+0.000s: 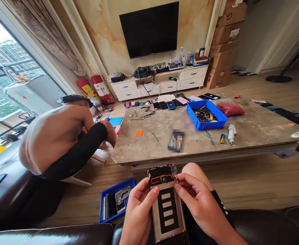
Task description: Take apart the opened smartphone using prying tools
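Observation:
In front of my lap I hold an opened phone (166, 203), tilted up toward me. Its exposed inner side has an orange strip across the top and a black panel with several pale rectangles. My left hand (141, 205) grips the left edge, thumb lying on the surface. At the upper right edge, my right hand (200, 200) pinches the phone between thumb and fingers. On the table ahead lie a pixelated item (176, 141), an orange flat pick (139, 133), a thin green tool (154, 137), a blue pen-like tool (210, 139), a battery (222, 138) and a white handheld tool (231, 134).
A blue bin (213, 126) of small dark parts and a red bag (231, 107) stand on the table (124, 149). Several phones (171, 104) line its far side. By my left leg sits another blue tray (104, 204) with phone parts. Another person (54, 136) crouches at left.

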The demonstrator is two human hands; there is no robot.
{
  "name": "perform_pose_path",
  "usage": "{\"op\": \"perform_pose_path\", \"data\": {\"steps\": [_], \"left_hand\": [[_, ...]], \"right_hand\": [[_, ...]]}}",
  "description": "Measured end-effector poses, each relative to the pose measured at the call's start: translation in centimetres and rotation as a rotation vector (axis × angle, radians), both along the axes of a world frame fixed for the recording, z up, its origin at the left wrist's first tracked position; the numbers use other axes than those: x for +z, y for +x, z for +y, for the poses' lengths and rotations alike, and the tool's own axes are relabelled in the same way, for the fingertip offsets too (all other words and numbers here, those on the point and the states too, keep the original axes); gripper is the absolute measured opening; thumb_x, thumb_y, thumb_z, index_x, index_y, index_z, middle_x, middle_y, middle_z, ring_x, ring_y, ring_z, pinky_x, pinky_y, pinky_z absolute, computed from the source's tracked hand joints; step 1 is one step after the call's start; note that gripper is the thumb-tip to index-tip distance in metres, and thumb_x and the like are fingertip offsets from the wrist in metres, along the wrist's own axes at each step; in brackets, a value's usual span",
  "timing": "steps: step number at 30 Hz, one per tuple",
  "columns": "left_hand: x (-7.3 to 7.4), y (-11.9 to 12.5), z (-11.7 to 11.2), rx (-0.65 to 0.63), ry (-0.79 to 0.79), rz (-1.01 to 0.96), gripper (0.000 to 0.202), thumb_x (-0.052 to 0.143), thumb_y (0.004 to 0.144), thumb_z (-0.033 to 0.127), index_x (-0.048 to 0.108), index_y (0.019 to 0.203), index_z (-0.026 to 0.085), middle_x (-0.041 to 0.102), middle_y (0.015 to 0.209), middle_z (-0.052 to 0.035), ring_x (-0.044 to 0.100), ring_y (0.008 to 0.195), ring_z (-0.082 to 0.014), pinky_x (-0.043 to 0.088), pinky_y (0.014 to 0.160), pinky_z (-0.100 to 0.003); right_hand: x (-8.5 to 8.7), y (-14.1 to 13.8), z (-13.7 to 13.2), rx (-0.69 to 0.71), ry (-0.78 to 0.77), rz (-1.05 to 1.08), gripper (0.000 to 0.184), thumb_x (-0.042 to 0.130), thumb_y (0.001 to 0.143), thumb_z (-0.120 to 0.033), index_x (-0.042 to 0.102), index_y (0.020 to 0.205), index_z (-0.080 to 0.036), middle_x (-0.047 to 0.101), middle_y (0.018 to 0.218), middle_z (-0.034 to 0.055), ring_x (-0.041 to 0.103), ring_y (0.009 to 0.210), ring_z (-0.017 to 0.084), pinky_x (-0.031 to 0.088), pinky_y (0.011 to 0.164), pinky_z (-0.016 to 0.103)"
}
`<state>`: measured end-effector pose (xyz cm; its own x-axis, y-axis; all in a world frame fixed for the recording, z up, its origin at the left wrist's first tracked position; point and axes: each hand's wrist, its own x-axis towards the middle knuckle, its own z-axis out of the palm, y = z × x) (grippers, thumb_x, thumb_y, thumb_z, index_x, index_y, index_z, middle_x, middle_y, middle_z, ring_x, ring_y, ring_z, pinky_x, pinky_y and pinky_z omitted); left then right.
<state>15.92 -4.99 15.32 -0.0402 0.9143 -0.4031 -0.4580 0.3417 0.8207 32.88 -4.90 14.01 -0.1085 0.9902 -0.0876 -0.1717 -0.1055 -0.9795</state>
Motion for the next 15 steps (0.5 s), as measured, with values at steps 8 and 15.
{"op": "perform_pose_path", "data": {"steps": [8,15], "left_hand": [[-0.1,1.6,-0.4,-0.014,0.001,-0.087,0.046,0.083,0.078,0.036,0.073,0.119,0.018,0.074,0.118,-0.0120,0.066,0.118,-0.0318,0.053,0.102,-0.040],[-0.3,1.8,-1.4,-0.005,-0.048,-0.136,0.055,0.085,0.075,0.037,0.070,0.126,0.024,0.069,0.129,-0.0112,0.065,0.120,-0.0332,0.055,0.100,-0.041]], "right_hand": [[0.8,0.3,-0.6,-0.046,0.019,-0.112,0.039,0.067,0.091,-0.056,0.070,0.105,-0.020,0.069,0.092,0.0065,0.065,0.081,0.019,0.055,0.070,0.024],[1.1,-1.0,-0.2,-0.032,0.094,-0.035,0.032,0.066,0.094,-0.050,0.071,0.093,-0.019,0.070,0.090,0.0047,0.067,0.085,0.017,0.055,0.075,0.022]]}}
